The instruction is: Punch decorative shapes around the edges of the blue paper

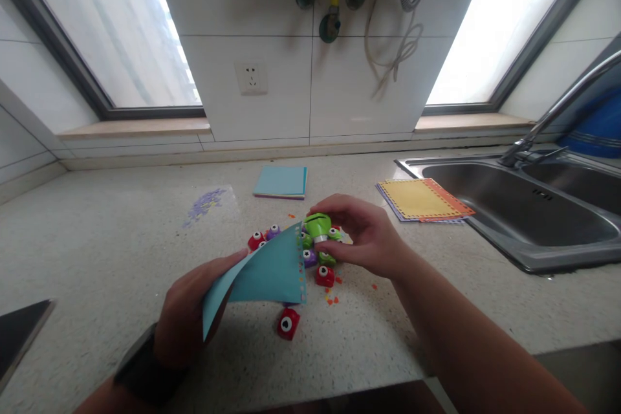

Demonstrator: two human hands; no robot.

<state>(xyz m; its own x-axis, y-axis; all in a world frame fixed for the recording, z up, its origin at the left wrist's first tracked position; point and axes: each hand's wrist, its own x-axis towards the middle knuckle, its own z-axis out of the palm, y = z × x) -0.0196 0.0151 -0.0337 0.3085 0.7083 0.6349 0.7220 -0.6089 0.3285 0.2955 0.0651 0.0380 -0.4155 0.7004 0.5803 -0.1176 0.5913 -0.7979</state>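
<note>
Red punch [288, 323] nearest, resting on the speckled counter [121, 233]. Pale-blue sheet [272, 268] curling up from the left hand [187, 307], gripped at one side, small holes along the opposite edge. Green punch [318, 225] pinched in the right hand [363, 233] at the sheet's far corner, close above clustered punches [307, 258]. Farther, blue-topped paper stack [280, 181]; yellow and orange sheets [412, 199] by the steel sink [509, 200]. Behind, white wall [272, 116] with socket [251, 78].

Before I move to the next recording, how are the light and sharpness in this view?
Head view: right window burnt out to white, left window bright with faint streaks; steel sink carrying soft highlights; left hand shaded, darker than the right hand; wide-angle stretch tilting the window frames; purple cut-outs blurred, their shapes hard to make out.
</note>
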